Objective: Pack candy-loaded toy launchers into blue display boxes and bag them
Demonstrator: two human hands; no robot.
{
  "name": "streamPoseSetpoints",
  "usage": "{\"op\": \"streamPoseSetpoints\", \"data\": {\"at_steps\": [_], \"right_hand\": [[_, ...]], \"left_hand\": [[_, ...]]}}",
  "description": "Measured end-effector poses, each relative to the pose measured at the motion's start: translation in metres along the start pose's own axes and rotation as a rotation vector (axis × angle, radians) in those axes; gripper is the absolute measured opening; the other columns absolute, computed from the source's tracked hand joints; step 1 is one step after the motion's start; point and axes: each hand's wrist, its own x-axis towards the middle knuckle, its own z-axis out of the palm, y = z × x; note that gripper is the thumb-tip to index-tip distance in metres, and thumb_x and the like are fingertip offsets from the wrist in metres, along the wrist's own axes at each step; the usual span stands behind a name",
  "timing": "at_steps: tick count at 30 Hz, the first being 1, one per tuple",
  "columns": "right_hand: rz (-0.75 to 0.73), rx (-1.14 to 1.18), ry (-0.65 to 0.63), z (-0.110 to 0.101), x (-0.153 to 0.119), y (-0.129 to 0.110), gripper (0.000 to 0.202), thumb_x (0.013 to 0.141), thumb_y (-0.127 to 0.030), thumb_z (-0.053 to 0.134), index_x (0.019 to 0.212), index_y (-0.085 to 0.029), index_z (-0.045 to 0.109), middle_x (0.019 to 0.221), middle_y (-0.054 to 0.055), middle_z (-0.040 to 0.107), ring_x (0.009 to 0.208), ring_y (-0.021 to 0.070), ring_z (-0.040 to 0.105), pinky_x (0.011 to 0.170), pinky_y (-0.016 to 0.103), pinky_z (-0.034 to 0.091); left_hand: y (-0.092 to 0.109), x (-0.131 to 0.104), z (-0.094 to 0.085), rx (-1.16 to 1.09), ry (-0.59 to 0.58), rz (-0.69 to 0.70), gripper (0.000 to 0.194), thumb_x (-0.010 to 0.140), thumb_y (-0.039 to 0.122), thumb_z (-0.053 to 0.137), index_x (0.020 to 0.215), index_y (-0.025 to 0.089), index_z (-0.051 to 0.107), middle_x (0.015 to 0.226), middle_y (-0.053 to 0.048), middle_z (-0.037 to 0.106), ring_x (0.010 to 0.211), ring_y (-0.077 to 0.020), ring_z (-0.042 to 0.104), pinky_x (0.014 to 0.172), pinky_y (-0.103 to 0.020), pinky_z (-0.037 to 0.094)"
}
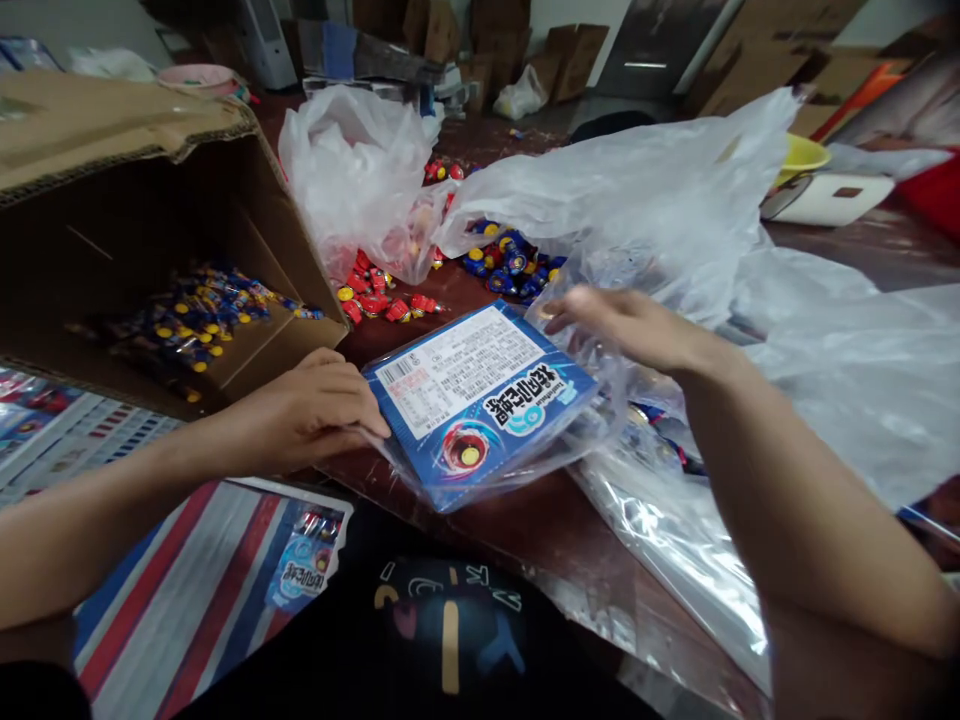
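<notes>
A flat blue box (480,390) with a white text label and a spinning-top picture lies in a clear plastic bag (525,465) near the table's front edge. My left hand (322,415) pinches the bag's edge at the box's left side, fingers closed. At the upper right corner of the box, my right hand (600,315) touches the clear plastic; its fingertips are partly hidden by the film, so its grip is hard to make out. Just behind the box lie red wrapped pieces (375,295) and blue wrapped pieces (514,262).
An open cardboard box (289,235) on its side at the left holds small wrapped pieces. Large translucent bags (637,190) cover the right side. Glossy clear sleeves (675,540) lie at the front right. Printed striped packs (217,580) are at the lower left.
</notes>
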Motion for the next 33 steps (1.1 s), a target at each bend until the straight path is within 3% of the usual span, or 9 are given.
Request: {"op": "streamPoseSetpoints", "data": {"at_steps": [2, 5, 9, 15, 19, 22, 25, 27, 33], "right_hand": [[-0.011, -0.253, -0.025, -0.001, 0.007, -0.026, 0.049, 0.097, -0.065, 0.072, 0.095, -0.017, 0.08, 0.087, 0.006, 0.078, 0.074, 0.0146, 0.063, 0.072, 0.03, 0.045], [-0.017, -0.307, 0.256, -0.011, 0.006, -0.056, 0.025, 0.1, -0.037, 0.071, 0.096, -0.013, 0.078, 0.075, 0.002, 0.068, 0.066, 0.0099, 0.05, 0.069, 0.03, 0.037], [0.027, -0.262, 0.527, -0.034, 0.0, -0.071, 0.031, 0.102, -0.044, 0.07, 0.099, -0.013, 0.077, 0.066, -0.001, 0.06, 0.057, 0.0079, 0.045, 0.061, 0.03, 0.033], [0.168, -0.664, 0.355, -0.029, 0.024, -0.094, 0.029, 0.105, -0.034, 0.067, 0.117, -0.013, 0.084, 0.096, 0.014, 0.08, 0.071, 0.0157, 0.058, 0.072, 0.036, 0.037], [-0.185, -0.656, 0.479, -0.003, 0.026, -0.145, 0.036, 0.104, -0.037, 0.069, 0.134, -0.022, 0.082, 0.119, 0.013, 0.082, 0.092, 0.0197, 0.069, 0.082, 0.036, 0.043], [-0.448, -0.346, 0.172, 0.022, 0.022, -0.187, 0.022, 0.098, -0.04, 0.077, 0.11, -0.025, 0.089, 0.097, 0.002, 0.083, 0.082, 0.0136, 0.071, 0.078, 0.028, 0.05], [-0.381, -0.07, -0.341, 0.043, 0.031, -0.209, 0.036, 0.088, -0.056, 0.085, 0.08, -0.02, 0.083, 0.068, -0.002, 0.071, 0.053, 0.0069, 0.058, 0.051, 0.02, 0.043], [-0.329, 0.043, -0.482, 0.055, 0.042, -0.209, 0.042, 0.079, -0.06, 0.092, 0.077, -0.02, 0.079, 0.061, -0.004, 0.063, 0.047, 0.0046, 0.052, 0.042, 0.017, 0.035], [-0.224, 0.342, 0.227, 0.089, 0.047, -0.158, 0.04, 0.092, -0.064, 0.082, 0.105, -0.027, 0.08, 0.081, 0.0, 0.069, 0.074, 0.0123, 0.072, 0.056, 0.019, 0.054]], "left_hand": [[0.0, 0.004, -0.011, -0.04, 0.041, 0.057, 0.01, 0.107, 0.025, 0.074, 0.11, 0.03, 0.081, 0.1, 0.003, 0.084, 0.089, -0.0157, 0.076, 0.091, -0.034, 0.047], [0.003, 0.005, -0.034, -0.033, 0.235, 0.095, 0.014, 0.101, 0.017, 0.077, 0.109, 0.027, 0.083, 0.096, 0.001, 0.084, 0.082, -0.0155, 0.078, 0.079, -0.033, 0.053], [0.013, -0.002, -0.05, 0.029, 0.43, 0.089, 0.015, 0.101, 0.017, 0.077, 0.11, 0.029, 0.081, 0.106, -0.002, 0.084, 0.098, -0.0187, 0.08, 0.083, -0.035, 0.061], [0.021, 0.003, -0.019, -0.148, 0.475, -0.036, 0.012, 0.109, 0.025, 0.069, 0.102, 0.019, 0.077, 0.095, -0.005, 0.084, 0.086, -0.0151, 0.08, 0.078, -0.027, 0.058], [0.017, 0.01, -0.012, -0.121, 0.547, -0.074, 0.025, 0.112, 0.029, 0.067, 0.093, 0.018, 0.078, 0.086, -0.002, 0.083, 0.082, -0.0119, 0.078, 0.08, -0.025, 0.052], [0.014, 0.012, -0.013, -0.083, 0.582, -0.092, 0.037, 0.114, 0.038, 0.064, 0.086, 0.018, 0.078, 0.081, -0.001, 0.082, 0.079, -0.0115, 0.077, 0.08, -0.027, 0.05], [0.013, 0.013, -0.013, -0.072, 0.591, -0.122, 0.047, 0.114, 0.048, 0.063, 0.079, 0.019, 0.077, 0.076, -0.001, 0.08, 0.066, -0.0102, 0.07, 0.075, -0.028, 0.048], [0.012, 0.013, -0.014, -0.061, 0.595, -0.138, 0.05, 0.112, 0.051, 0.065, 0.076, 0.019, 0.076, 0.071, 0.0, 0.077, 0.061, -0.0093, 0.065, 0.075, -0.029, 0.048], [0.01, 0.012, -0.025, 0.041, 0.563, -0.174, 0.047, 0.11, 0.052, 0.069, 0.074, 0.022, 0.079, 0.067, 0.003, 0.075, 0.061, -0.0117, 0.062, 0.077, -0.033, 0.05]]}}
